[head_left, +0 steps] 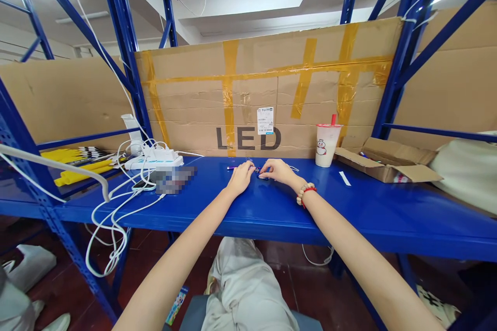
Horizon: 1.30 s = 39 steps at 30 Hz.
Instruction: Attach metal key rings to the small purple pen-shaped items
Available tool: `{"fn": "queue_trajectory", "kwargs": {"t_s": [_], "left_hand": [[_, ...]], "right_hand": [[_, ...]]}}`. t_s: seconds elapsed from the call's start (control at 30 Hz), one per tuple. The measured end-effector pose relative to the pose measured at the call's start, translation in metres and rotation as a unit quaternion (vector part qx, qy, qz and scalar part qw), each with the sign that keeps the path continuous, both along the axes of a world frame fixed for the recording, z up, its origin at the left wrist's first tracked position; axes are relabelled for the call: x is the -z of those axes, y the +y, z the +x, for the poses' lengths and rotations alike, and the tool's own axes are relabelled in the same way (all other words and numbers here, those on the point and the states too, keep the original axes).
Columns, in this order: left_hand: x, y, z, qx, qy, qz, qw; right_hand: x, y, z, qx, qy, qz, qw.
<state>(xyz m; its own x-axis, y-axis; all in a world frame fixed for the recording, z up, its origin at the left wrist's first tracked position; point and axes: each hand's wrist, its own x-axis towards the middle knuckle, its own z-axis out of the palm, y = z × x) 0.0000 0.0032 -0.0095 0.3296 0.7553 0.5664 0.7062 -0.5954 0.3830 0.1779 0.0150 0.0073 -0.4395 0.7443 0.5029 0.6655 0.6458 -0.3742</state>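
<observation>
Over the blue shelf top (295,207), both hands meet in front of the cardboard. My left hand (240,178) rests low with its fingers bent together at a small dark object. Beside its fingers, a thin purple pen-like stick (231,168) pokes out to the left. My right hand (278,171), with a beaded bracelet (306,192) on the wrist, has thumb and fingers pinched close to the left fingertips. What the pinch holds is too small and too covered to name. A bit of white cord (295,168) lies just right of that hand.
A cup with a red straw (328,146) and an open cardboard box (388,159) stand to the right, near a paper strip (344,178). At left are a power strip (155,160), tangled white cables (112,217) and yellow packets (85,171). Blue posts (122,36) frame the cardboard (186,108).
</observation>
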Motion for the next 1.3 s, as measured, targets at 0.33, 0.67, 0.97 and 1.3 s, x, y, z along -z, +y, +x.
{"fn": "queue_trajectory", "kwargs": {"t_s": [0.33,0.67,0.97,1.3], "left_hand": [[0.004,0.005,-0.001,0.036,-0.063,-0.010,0.997],[-0.002,-0.002,0.000,0.053,-0.015,-0.030,0.998],[-0.006,-0.005,0.000,0.070,-0.014,-0.039,0.997],[-0.009,-0.013,0.001,0.069,0.007,-0.022,0.997]], "right_hand": [[0.001,0.003,0.000,0.016,0.070,-0.012,0.997],[-0.002,0.004,-0.007,-0.055,0.268,-0.077,0.959],[-0.002,0.005,-0.006,-0.066,0.268,-0.089,0.957],[-0.004,0.003,0.000,-0.098,0.258,-0.132,0.952]]}}
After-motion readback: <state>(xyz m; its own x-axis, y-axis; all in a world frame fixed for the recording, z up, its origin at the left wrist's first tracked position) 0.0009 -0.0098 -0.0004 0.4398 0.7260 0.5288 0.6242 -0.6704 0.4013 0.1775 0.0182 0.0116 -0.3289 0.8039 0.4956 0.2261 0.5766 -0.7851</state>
